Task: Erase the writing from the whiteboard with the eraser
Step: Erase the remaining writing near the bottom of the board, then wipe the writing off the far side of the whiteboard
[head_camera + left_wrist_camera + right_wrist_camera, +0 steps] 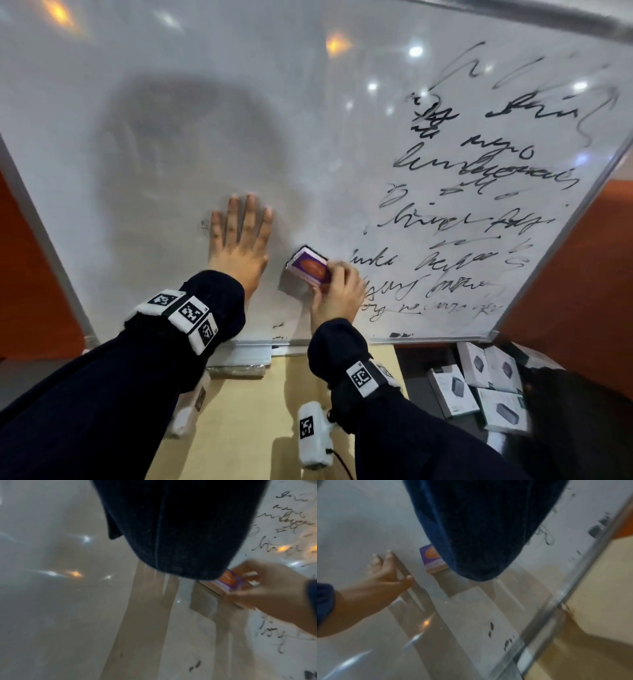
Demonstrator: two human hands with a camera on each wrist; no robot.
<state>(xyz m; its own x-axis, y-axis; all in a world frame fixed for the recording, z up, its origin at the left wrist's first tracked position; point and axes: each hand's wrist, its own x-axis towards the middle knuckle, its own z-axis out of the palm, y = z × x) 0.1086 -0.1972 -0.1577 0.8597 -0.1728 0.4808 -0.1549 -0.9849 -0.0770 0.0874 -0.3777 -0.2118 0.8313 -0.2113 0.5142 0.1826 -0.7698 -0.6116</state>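
A large whiteboard leans in front of me. Its left and middle parts are wiped to a grey smear, and black writing covers the right part. My right hand grips a purple and orange eraser pressed to the board near its lower middle, just left of the writing. The eraser and the right hand show blurred in the left wrist view. My left hand lies flat on the board with fingers straight, left of the eraser. In the right wrist view the left hand and the eraser show beside my dark sleeve.
The board's metal bottom edge rests on a light wooden table. Several white product boxes lie at the lower right on a dark surface. Orange walls flank the board. A few ink specks sit near the bottom frame.
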